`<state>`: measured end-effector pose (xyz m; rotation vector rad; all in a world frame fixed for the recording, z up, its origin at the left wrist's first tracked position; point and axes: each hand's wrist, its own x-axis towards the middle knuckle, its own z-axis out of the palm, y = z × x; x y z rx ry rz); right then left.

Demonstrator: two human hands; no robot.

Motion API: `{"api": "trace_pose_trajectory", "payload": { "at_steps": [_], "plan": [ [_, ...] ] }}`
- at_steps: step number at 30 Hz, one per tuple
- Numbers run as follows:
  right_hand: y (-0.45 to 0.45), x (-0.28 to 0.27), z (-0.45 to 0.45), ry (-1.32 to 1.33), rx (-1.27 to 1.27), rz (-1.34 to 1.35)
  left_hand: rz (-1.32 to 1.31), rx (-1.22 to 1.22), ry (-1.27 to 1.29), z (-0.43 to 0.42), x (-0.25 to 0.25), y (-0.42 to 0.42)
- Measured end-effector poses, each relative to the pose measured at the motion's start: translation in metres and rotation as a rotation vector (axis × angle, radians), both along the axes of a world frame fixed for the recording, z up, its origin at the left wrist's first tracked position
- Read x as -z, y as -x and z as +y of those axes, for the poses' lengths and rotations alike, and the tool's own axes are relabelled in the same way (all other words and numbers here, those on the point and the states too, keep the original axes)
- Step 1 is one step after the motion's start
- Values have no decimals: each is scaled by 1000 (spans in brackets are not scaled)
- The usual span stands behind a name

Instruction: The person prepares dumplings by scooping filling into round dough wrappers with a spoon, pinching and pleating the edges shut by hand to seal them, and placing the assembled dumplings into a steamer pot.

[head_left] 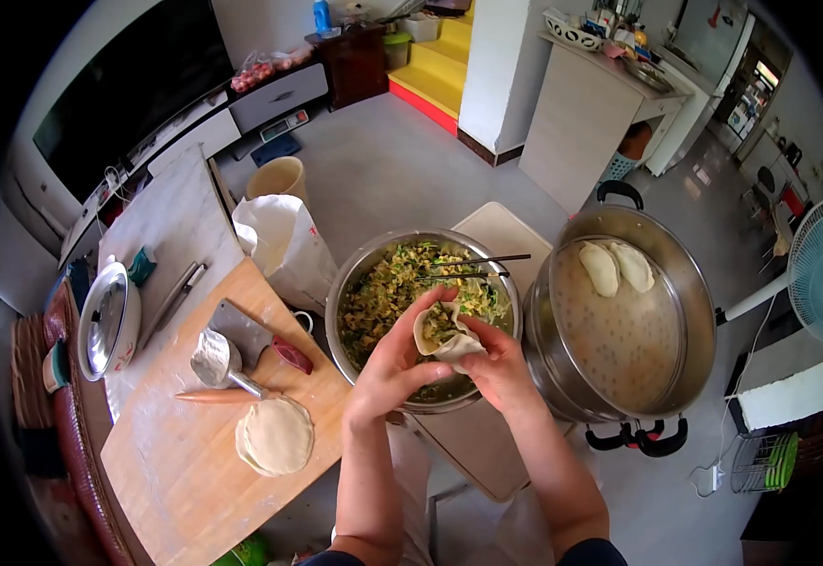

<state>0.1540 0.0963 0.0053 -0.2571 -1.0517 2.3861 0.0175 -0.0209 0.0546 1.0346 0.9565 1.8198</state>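
Observation:
Between my two hands is a dumpling (444,334), its dough wrapper folded partly up around a green and yellow filling that still shows at the top. My left hand (398,357) cups it from the left, and the fingers of my right hand (499,366) pinch the wrapper's edge on the right. Both hands are above a steel bowl (345,351) of chopped vegetable filling (383,288). A pair of chopsticks (487,258) lies across the bowl's right side. Two folded dumplings (616,267) lie side by side in the steamer pot (699,325) to the right.
On the wooden board (171,472) at left are a stack of dough wrappers (275,436), a rolling pin (211,396), a metal scoop (213,358) and a cleaver (239,328). A white sack (284,250) stands behind the board. A fan (822,269) is at far right.

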Motion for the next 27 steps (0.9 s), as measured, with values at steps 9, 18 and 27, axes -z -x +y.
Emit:
{"api": "trace_pose_trajectory", "payload": {
  "at_steps": [9,18,27],
  "plan": [
    [-12,18,14,-52,29,43,83,-56,120,-1,7,2],
    [-29,11,24,-198,19,-60,511,-226,255,0,-17,-11],
    [-32,14,27,-203,6,-87,389,-128,151,-9,-22,-3]
  ]
}}
